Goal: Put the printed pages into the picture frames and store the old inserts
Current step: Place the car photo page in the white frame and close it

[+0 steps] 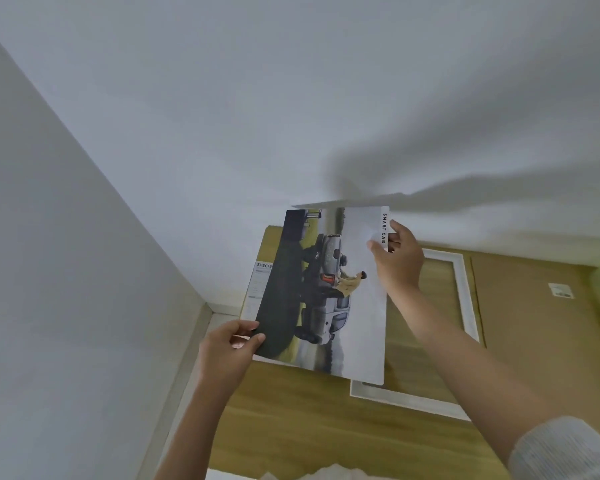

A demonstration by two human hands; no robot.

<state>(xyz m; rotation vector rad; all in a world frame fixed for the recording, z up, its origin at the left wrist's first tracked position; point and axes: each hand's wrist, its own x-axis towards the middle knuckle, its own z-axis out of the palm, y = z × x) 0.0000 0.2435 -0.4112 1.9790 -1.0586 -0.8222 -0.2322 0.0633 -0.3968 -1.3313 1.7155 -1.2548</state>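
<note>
**Head view: printed page held up in both hands over the frame**

Head view entry, largest first; we note a white wall (pixel 291 98) filling the upper picture, meeting a second wall on the left at a corner; shadows of the arms fall across it at upper right.

Below lies the wooden floor (pixel 309 420); on it, at right, a brown cardboard sheet (pixel 534 306) with a small label, lying flat just beside the frame.

The white picture frame (pixel 465 292) lies flat on the floor, its right and near rails showing; the rest is hidden behind the page.

The printed page (pixel 326 289), a photograph of a pickup truck with a person at its tailgate, is turned sideways and held above the frame; a second sheet (pixel 260 282) with text peeks out behind its left edge.

Our left hand (pixel 229 344) pinches the page's lower left corner, thumb on the front; our right hand (pixel 397 258) pinches the upper right edge, thumb on the printed face; a grey sleeve (pixel 565 448) covers the right forearm near the bottom corner.
</note>
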